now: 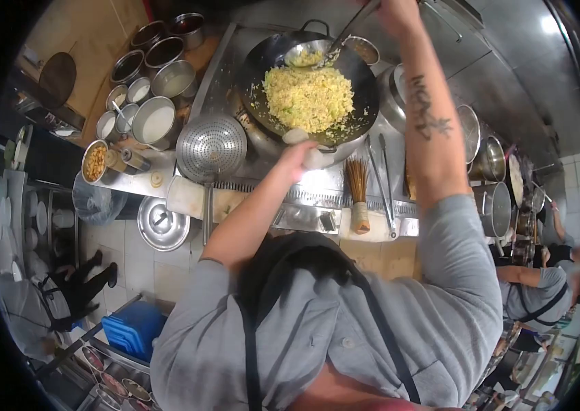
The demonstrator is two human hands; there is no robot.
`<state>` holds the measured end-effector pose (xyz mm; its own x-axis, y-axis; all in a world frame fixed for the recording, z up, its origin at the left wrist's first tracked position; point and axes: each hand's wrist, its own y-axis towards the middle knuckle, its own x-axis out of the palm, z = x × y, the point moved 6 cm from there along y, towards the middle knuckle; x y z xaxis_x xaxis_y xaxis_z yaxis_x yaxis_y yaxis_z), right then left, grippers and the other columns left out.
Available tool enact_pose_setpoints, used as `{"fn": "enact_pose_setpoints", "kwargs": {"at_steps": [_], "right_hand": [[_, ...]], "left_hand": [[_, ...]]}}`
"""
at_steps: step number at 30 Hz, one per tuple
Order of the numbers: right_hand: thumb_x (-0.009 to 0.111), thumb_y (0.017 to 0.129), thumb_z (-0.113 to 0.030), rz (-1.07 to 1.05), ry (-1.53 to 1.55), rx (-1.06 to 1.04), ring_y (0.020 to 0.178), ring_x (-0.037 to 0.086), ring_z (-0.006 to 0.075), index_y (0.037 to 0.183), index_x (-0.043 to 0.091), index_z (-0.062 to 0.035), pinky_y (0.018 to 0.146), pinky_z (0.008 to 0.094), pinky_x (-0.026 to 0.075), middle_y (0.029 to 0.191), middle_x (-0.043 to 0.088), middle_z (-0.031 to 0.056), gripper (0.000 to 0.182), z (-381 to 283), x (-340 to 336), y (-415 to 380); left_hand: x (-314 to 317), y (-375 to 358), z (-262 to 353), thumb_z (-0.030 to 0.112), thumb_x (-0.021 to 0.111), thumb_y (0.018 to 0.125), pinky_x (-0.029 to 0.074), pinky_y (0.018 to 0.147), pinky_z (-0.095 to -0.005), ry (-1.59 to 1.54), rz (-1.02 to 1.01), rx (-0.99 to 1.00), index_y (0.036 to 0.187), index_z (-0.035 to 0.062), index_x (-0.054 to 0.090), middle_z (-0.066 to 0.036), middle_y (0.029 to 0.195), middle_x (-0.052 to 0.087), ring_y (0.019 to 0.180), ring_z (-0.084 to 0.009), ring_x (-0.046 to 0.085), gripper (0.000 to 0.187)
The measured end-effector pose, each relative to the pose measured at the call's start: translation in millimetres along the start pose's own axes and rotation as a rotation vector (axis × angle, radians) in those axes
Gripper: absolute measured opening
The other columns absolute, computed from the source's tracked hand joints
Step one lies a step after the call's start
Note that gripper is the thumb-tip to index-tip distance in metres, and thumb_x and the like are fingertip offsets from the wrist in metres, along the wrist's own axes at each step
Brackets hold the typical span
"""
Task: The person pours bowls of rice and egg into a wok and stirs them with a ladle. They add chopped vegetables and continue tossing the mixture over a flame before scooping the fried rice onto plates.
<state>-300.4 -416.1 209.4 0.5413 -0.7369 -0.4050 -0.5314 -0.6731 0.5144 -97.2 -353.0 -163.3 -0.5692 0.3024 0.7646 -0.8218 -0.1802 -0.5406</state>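
A black wok point(365, 96) sits on the stove, heaped with yellow fried rice point(309, 97) flecked with green. My left hand point(295, 159) is closed round the wok's near rim by its handle, with a pale folded cloth point(315, 159) in the grip. At the top edge of the view, my right hand point(400, 15) grips the handle of a metal ladle point(336, 45); its fingers are partly cut off. The ladle's bowl, with some rice in it, rests at the far side of the heap. Beside the wok on the left lies a perforated strainer point(211, 147).
Several metal pots point(153, 120) stand at the left. A bamboo brush point(358, 198) and tongs point(384, 185) lie near the front edge, and a lid point(164, 222) is lower left. Other people point(544, 294) are at the right and far left.
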Motion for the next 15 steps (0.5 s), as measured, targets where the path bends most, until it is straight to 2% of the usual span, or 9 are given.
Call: {"fn": "enact_pose_setpoints", "kwargs": {"at_steps": [2, 3, 4, 6, 8, 10, 12, 13, 15], "right_hand": [[0.066, 0.087, -0.041, 0.12, 0.198, 0.042, 0.051, 0.054, 0.0156, 0.062, 0.06, -0.0033, 0.054, 0.0304, 0.045, 0.052, 0.056, 0.0055, 0.046, 29, 19, -49], [0.063, 0.089, -0.037, 0.161, -0.003, 0.16, 0.054, 0.058, 0.0176, 0.06, 0.059, -0.0018, 0.055, 0.0324, 0.047, 0.051, 0.057, 0.0081, 0.046, 60, 41, -76], [0.063, 0.09, -0.036, 0.238, 0.031, 0.147, 0.055, 0.059, 0.0194, 0.06, 0.057, -0.002, 0.055, 0.0344, 0.048, 0.053, 0.058, 0.0096, 0.046, 104, 54, -89], [0.065, 0.089, -0.035, 0.159, 0.213, 0.465, 0.053, 0.054, 0.0198, 0.065, 0.058, -0.0013, 0.054, 0.0354, 0.045, 0.055, 0.056, 0.0085, 0.042, 65, 32, -85], [0.063, 0.091, -0.03, -0.021, 0.711, 0.499, 0.047, 0.045, 0.0173, 0.068, 0.055, -0.0019, 0.047, 0.0346, 0.04, 0.056, 0.05, 0.0048, 0.037, 49, 8, -72], [0.062, 0.09, -0.027, -0.077, 0.702, 0.44, 0.049, 0.048, 0.0172, 0.067, 0.055, -0.0024, 0.05, 0.0346, 0.042, 0.058, 0.054, 0.0058, 0.035, 48, 7, -72], [0.064, 0.09, -0.031, 0.097, 0.535, 0.392, 0.046, 0.048, 0.0142, 0.065, 0.057, -0.0035, 0.045, 0.0314, 0.04, 0.054, 0.052, 0.0033, 0.038, 55, 13, -73], [0.065, 0.09, -0.033, 0.194, 0.452, 0.361, 0.044, 0.048, 0.0127, 0.064, 0.058, -0.0041, 0.043, 0.0298, 0.038, 0.052, 0.052, 0.002, 0.04, 53, 17, -76], [0.064, 0.091, -0.028, 0.375, 0.346, 0.203, 0.037, 0.041, 0.0121, 0.062, 0.047, -0.0086, 0.037, 0.0301, 0.033, 0.049, 0.045, -0.0001, 0.039, 44, 24, -98]], "left_hand": [[-3, 14, -2, 0.008, 0.052, 0.09, 0.052, 0.091, -0.0412, 0.004, -0.012, -0.049, 0.113, -0.0033, 0.055, -0.019, 0.112, 0.062, 0.101, -0.0322, 0.063, 0.026], [-7, 20, -5, 0.008, 0.051, 0.09, 0.052, 0.091, -0.0408, 0.005, -0.019, -0.069, 0.113, -0.004, 0.055, -0.02, 0.112, 0.063, 0.1, -0.0324, 0.064, 0.026], [-18, 21, -13, 0.008, 0.049, 0.091, 0.053, 0.09, -0.0416, 0.039, 0.006, -0.029, 0.114, -0.0048, 0.053, -0.022, 0.112, 0.063, 0.1, -0.0336, 0.064, 0.027], [-33, 22, -22, 0.009, 0.046, 0.092, 0.054, 0.088, -0.0433, 0.106, 0.049, 0.067, 0.115, -0.0063, 0.05, -0.026, 0.111, 0.063, 0.098, -0.0361, 0.065, 0.028], [29, -89, -9, 0.012, 0.038, 0.096, 0.056, 0.079, -0.0546, 0.069, 0.228, 0.176, 0.116, -0.0067, 0.042, -0.032, 0.111, 0.061, 0.093, -0.0423, 0.065, 0.027], [48, -100, -14, 0.01, 0.04, 0.096, 0.057, 0.077, -0.0558, -0.031, 0.153, 0.086, 0.112, -0.0067, 0.043, -0.029, 0.106, 0.063, 0.089, -0.041, 0.066, 0.024], [26, -55, -10, 0.009, 0.049, 0.091, 0.059, 0.067, -0.0465, -0.012, 0.26, 0.089, 0.107, -0.0065, 0.049, -0.019, 0.093, 0.064, 0.081, -0.0341, 0.068, 0.023], [18, -37, -9, 0.011, 0.052, 0.09, 0.059, 0.068, -0.0454, 0.005, 0.137, 0.031, 0.103, -0.0061, 0.052, -0.016, 0.089, 0.062, 0.077, -0.0322, 0.067, 0.022], [8, -57, -22, 0.01, 0.052, 0.089, 0.06, 0.07, -0.043, 0.094, 0.178, 0.079, 0.105, -0.0073, 0.054, -0.018, 0.094, 0.064, 0.081, -0.0307, 0.068, 0.023]]}}
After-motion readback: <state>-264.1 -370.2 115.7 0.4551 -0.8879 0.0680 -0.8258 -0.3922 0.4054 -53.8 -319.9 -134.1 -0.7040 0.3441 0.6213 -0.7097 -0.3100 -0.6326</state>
